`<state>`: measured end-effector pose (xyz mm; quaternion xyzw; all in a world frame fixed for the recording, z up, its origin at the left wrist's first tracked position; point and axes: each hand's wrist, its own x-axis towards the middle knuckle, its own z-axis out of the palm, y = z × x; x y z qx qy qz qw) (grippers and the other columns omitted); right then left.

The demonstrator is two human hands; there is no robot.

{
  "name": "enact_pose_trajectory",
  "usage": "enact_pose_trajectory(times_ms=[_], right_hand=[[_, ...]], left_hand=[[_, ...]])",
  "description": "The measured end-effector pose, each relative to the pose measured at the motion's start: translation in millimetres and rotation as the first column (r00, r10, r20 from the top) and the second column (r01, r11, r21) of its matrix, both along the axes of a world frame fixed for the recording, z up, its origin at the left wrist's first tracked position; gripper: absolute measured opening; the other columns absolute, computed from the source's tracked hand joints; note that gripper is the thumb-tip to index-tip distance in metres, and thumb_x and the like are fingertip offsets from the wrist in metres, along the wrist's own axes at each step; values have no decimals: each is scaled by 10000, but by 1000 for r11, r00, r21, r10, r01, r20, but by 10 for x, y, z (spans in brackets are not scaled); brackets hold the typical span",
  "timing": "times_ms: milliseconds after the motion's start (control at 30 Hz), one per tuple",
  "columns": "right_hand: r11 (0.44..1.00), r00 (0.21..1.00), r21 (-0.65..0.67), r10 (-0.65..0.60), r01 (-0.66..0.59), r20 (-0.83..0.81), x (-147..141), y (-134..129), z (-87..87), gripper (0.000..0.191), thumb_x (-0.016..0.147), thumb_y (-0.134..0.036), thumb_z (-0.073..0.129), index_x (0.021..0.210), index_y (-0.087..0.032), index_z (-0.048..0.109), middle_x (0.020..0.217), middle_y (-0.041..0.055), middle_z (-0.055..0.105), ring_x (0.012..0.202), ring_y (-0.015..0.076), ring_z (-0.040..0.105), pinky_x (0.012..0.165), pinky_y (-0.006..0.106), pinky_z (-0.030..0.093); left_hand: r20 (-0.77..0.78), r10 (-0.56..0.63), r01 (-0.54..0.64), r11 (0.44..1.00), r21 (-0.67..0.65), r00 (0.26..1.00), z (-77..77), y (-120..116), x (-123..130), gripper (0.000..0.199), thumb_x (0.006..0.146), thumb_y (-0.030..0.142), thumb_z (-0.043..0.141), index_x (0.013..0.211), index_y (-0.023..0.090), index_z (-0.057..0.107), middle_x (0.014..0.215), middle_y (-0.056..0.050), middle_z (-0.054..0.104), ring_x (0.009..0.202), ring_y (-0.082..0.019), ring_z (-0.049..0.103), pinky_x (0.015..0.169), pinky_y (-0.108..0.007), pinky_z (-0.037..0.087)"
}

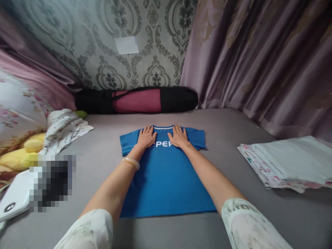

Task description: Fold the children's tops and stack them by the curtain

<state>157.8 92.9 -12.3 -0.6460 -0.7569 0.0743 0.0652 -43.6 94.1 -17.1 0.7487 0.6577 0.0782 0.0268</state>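
My left hand and my right hand both lie flat, fingers extended and released, palms pressing on the chest of the blue cotton T-shirt with white lettering; neither hand grips anything. The shirt lies face up at the middle of the grey bed sheet, its long axis running from my body straight toward the far edge, collar farthest from me and hem nearest. My fingertips point at the collar, one hand on each side of it, so both hands are equally near; each short sleeve extends outward just beside its hand. Bare sheet surrounds the shirt on all sides. A black-and-pink rolled mat bag lines the far edge. A stack of folded pale printed cloths sits well apart near the right edge; a crumpled white printed garment lies toward the left edge.
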Motion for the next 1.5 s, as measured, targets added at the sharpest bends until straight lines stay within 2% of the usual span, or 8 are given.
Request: enact_pose_trajectory(times_ms=[267, 567, 733, 967, 1067, 1233, 1333, 1500], right_hand=[[993, 993, -57, -103, 100, -49, -155, 46, 98, 722, 964, -486, 220, 1506, -13, 275, 1592, 173, 217, 1463, 308, 162, 1163, 562, 105], [986, 986, 19, -162, 163, -44, -267, -12, 5, 709, 967, -464, 206, 1522, -24, 242, 1603, 173, 176, 1475, 306, 112, 1163, 576, 55], [988, 1000, 157, -2, 5, -24, -249, -70, 3, 598, 987, -387, 206, 1521, -135, 301, 1617, 105, 174, 1484, 272, 80, 1171, 542, 14], [997, 997, 20, 76, -75, -35, -222, -38, 55, 562, 989, -358, 210, 1522, -213, 317, 1601, 52, 248, 1471, 267, 146, 1169, 561, 79], [997, 996, 16, 81, -81, -42, -218, -39, 53, 561, 990, -356, 205, 1522, -216, 316, 1603, 49, 244, 1473, 267, 140, 1168, 562, 79], [991, 998, 120, -51, 55, -39, -239, -41, -11, 650, 988, -460, 226, 1541, -120, 237, 1622, 125, 135, 1484, 294, 73, 1169, 544, 45], [989, 993, 98, -110, 113, -39, -260, -5, -54, 708, 981, -480, 222, 1520, -21, 244, 1603, 179, 172, 1475, 304, 107, 1169, 541, 51], [991, 993, 67, -113, 116, -42, -271, 35, -64, 713, 977, -473, 224, 1510, 0, 259, 1596, 191, 186, 1470, 308, 128, 1166, 547, 54]], left_hand=[[-11, 53, -54, 997, -59, 999, 94, 44, 207, 653, 970, 449, 185, 1469, 63, 357, 1574, -179, 275, 1466, -314, 220, 1172, -508, 187], [11, 62, -62, 998, -12, 998, -35, -16, 415, 703, 963, 501, 171, 1506, 71, 298, 1587, -167, 244, 1479, -305, 182, 1183, -491, 175], [-8, -61, 61, 988, 144, 998, -32, -80, 399, 623, 983, 441, 164, 1507, 150, 333, 1591, -102, 268, 1491, -273, 141, 1206, -477, 93], [17, -133, 134, 990, -46, 991, 18, -49, 394, 585, 987, 399, 190, 1519, 181, 302, 1585, -78, 286, 1476, -249, 209, 1195, -494, 148], [12, -117, 117, 993, -26, 993, 16, -54, 397, 586, 987, 413, 199, 1521, 193, 302, 1594, -84, 263, 1482, -262, 184, 1193, -505, 144], [6, 4, -5, 993, 117, 1000, -28, -75, 403, 654, 981, 492, 179, 1525, 148, 293, 1601, -157, 207, 1486, -338, 122, 1180, -559, 113], [-12, 52, -51, 997, 54, 999, -47, -56, 406, 701, 971, 533, 160, 1517, 119, 305, 1583, -188, 244, 1471, -361, 174, 1169, -575, 136], [-26, 73, -73, 997, -16, 997, -38, -20, 421, 708, 963, 551, 157, 1520, 138, 301, 1590, -175, 233, 1471, -350, 185, 1164, -574, 156]])
